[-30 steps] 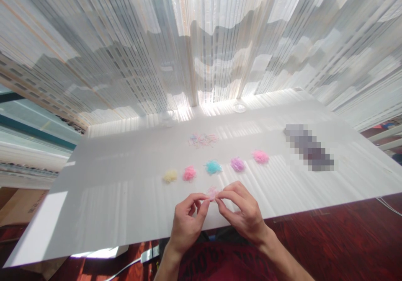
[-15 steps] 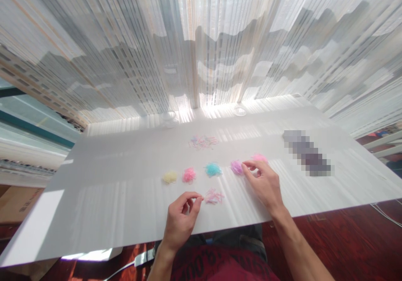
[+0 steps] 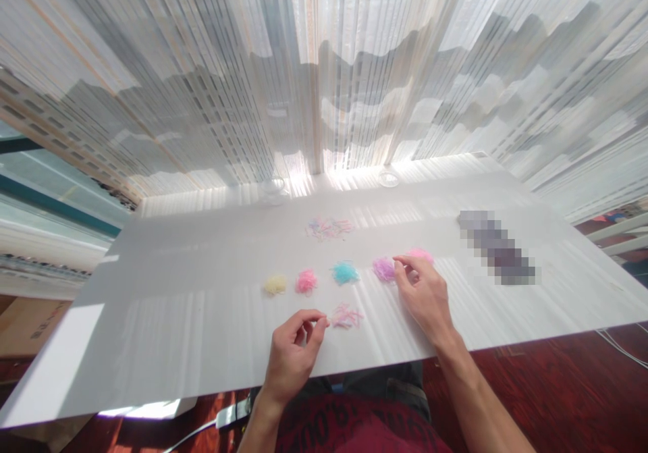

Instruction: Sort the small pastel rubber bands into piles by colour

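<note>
On a white table lie small heaps of thin coloured strands in a row: yellow, pink, teal, purple and light pink. A loose mixed pink tuft lies nearer me. My left hand rests beside that tuft with thumb and forefinger pinched together; what they hold is too small to see. My right hand reaches between the purple and light pink heaps, fingertips curled over the light pink heap.
A scattered patch of mixed strands lies further back. Two clear round dishes stand at the far edge by a sheer curtain. A blurred dark object sits at the right. Red wood floor lies below the table's front edge.
My right hand left the tuft near my left hand and moved up and right to the light pink heap. The tuft now lies on the table. My left hand stayed put.
</note>
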The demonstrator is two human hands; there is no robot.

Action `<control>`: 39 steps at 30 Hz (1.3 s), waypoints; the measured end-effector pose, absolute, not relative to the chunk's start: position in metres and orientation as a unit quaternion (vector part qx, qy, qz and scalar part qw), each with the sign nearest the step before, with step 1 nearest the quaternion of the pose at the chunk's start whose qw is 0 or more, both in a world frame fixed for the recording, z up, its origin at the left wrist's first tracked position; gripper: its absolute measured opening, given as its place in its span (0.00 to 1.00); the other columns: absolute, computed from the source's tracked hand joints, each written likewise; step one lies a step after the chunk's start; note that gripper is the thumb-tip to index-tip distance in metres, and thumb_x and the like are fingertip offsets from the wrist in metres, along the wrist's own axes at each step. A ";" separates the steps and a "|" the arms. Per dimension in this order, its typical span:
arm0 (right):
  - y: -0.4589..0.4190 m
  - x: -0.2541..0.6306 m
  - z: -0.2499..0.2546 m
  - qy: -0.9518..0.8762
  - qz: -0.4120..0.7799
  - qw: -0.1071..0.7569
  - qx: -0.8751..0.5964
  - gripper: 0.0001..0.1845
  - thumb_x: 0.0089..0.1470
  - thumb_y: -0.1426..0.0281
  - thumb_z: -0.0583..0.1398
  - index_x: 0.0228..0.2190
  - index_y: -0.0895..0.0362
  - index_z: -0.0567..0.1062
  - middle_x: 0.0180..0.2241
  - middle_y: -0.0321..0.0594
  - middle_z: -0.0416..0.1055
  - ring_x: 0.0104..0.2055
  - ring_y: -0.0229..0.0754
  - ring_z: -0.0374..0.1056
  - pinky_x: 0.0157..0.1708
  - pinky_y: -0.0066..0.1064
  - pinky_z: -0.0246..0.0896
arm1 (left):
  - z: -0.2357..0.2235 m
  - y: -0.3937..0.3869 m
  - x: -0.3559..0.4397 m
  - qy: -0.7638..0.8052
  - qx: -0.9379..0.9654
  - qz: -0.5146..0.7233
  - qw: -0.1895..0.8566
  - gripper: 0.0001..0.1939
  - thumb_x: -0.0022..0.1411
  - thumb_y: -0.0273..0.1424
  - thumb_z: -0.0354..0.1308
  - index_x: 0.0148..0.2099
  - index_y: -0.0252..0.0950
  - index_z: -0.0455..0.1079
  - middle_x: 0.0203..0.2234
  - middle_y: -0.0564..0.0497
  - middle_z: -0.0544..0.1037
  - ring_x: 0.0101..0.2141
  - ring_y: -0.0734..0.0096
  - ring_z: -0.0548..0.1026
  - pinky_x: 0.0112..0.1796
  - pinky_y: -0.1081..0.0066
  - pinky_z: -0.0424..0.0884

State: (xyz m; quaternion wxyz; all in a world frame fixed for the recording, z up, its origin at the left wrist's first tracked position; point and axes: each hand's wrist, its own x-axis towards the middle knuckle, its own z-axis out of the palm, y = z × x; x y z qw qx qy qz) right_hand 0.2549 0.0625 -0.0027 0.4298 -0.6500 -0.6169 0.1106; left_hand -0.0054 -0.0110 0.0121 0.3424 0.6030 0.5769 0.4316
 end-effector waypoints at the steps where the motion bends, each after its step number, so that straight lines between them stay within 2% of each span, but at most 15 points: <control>1: 0.061 0.255 -0.003 -0.622 0.107 0.431 -0.645 0.17 0.66 0.59 0.57 0.39 0.56 0.81 0.36 0.45 0.80 0.34 0.46 0.74 0.39 0.40 0.73 | 0.012 -0.011 -0.005 0.577 0.603 0.432 0.342 0.09 0.66 0.35 0.61 0.37 0.36 0.78 0.27 0.50 0.83 0.24 0.73 0.75 0.26 0.77 0.72; 7: 0.055 0.256 -0.005 -0.690 0.060 0.426 -0.582 0.13 0.67 0.62 0.59 0.44 0.54 0.80 0.45 0.47 0.80 0.48 0.51 0.75 0.47 0.44 0.74 | 0.012 -0.011 -0.005 0.576 0.603 0.431 0.345 0.09 0.67 0.35 0.61 0.37 0.36 0.78 0.27 0.50 0.82 0.24 0.74 0.75 0.27 0.77 0.72; 11: 0.058 0.256 -0.010 -0.700 0.054 0.410 -0.582 0.13 0.68 0.64 0.57 0.44 0.54 0.81 0.44 0.47 0.81 0.47 0.52 0.76 0.51 0.49 0.74 | 0.012 -0.011 -0.005 0.578 0.604 0.427 0.344 0.10 0.67 0.36 0.61 0.37 0.36 0.78 0.26 0.50 0.82 0.24 0.73 0.75 0.26 0.77 0.72; 15: 0.060 0.256 -0.011 -0.699 0.047 0.410 -0.585 0.13 0.67 0.65 0.58 0.45 0.55 0.81 0.44 0.48 0.81 0.47 0.53 0.77 0.51 0.50 0.74 | 0.014 -0.011 -0.004 0.580 0.607 0.425 0.338 0.10 0.67 0.36 0.61 0.36 0.36 0.78 0.25 0.51 0.81 0.23 0.73 0.74 0.26 0.77 0.72; 19: 0.057 0.256 -0.010 -0.712 0.045 0.416 -0.564 0.14 0.67 0.66 0.59 0.49 0.54 0.80 0.48 0.49 0.80 0.51 0.53 0.76 0.53 0.51 0.74 | 0.014 -0.010 -0.004 0.581 0.607 0.425 0.338 0.11 0.66 0.36 0.61 0.36 0.36 0.78 0.25 0.50 0.81 0.23 0.74 0.74 0.25 0.77 0.71; 25: 0.056 0.255 -0.013 -0.746 0.034 0.380 -0.546 0.17 0.67 0.65 0.58 0.54 0.55 0.77 0.51 0.50 0.79 0.54 0.56 0.75 0.56 0.56 0.71 | 0.015 -0.010 -0.004 0.579 0.605 0.425 0.344 0.11 0.66 0.36 0.61 0.36 0.36 0.78 0.25 0.50 0.82 0.23 0.73 0.75 0.25 0.77 0.72; 31: 0.053 0.256 -0.010 -0.736 0.040 0.403 -0.542 0.18 0.67 0.66 0.59 0.56 0.54 0.76 0.52 0.49 0.79 0.55 0.54 0.75 0.57 0.55 0.71 | 0.016 -0.011 -0.004 0.576 0.607 0.425 0.345 0.11 0.66 0.36 0.61 0.36 0.36 0.78 0.25 0.51 0.81 0.23 0.73 0.74 0.25 0.77 0.72; 36: 0.054 0.256 -0.009 -0.743 0.040 0.426 -0.515 0.14 0.68 0.70 0.57 0.51 0.53 0.79 0.48 0.46 0.81 0.52 0.51 0.77 0.55 0.50 0.74 | 0.014 -0.011 -0.005 0.575 0.608 0.423 0.348 0.11 0.67 0.37 0.60 0.36 0.36 0.78 0.25 0.51 0.81 0.23 0.74 0.73 0.25 0.77 0.72; 39: 0.055 0.256 -0.010 -0.749 0.042 0.412 -0.518 0.14 0.68 0.70 0.57 0.49 0.53 0.80 0.48 0.46 0.81 0.51 0.52 0.77 0.53 0.50 0.74 | 0.014 -0.011 -0.005 0.573 0.611 0.423 0.345 0.11 0.67 0.36 0.61 0.36 0.36 0.78 0.25 0.51 0.81 0.23 0.74 0.73 0.25 0.78 0.71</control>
